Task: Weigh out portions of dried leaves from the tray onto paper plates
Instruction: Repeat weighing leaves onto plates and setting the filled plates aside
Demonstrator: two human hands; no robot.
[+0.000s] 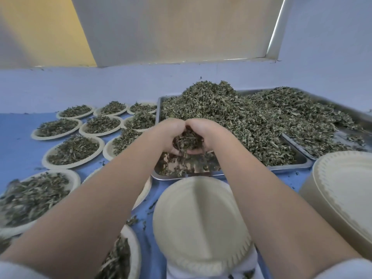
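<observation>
Both hands meet over the near-left corner of the metal tray [285, 168], cupped together around a clump of dried leaves [188, 140]. The left hand [171, 135] and right hand [203, 133] touch at the knuckles, fingers curled inward and grasping the clump between them — a few leaves hang from the bottom of the cup.

The tray sits at 12 to 1 o'clock from the hands, heaped with the main leaf pile [231, 109]; a second tray [360, 117] overlaps it at 2 o'clock, also holding leaves.

At 6 o'clock, just below the hands, an empty paper plate [201, 222] rests on something white, which cannot be identified. A stack of empty plates [342, 194] stands at 4 o'clock.

From 7 to 10 o'clock the blue bench [18, 137] carries filled plates [73, 151] in rows — each with a mound of leaves.
</observation>
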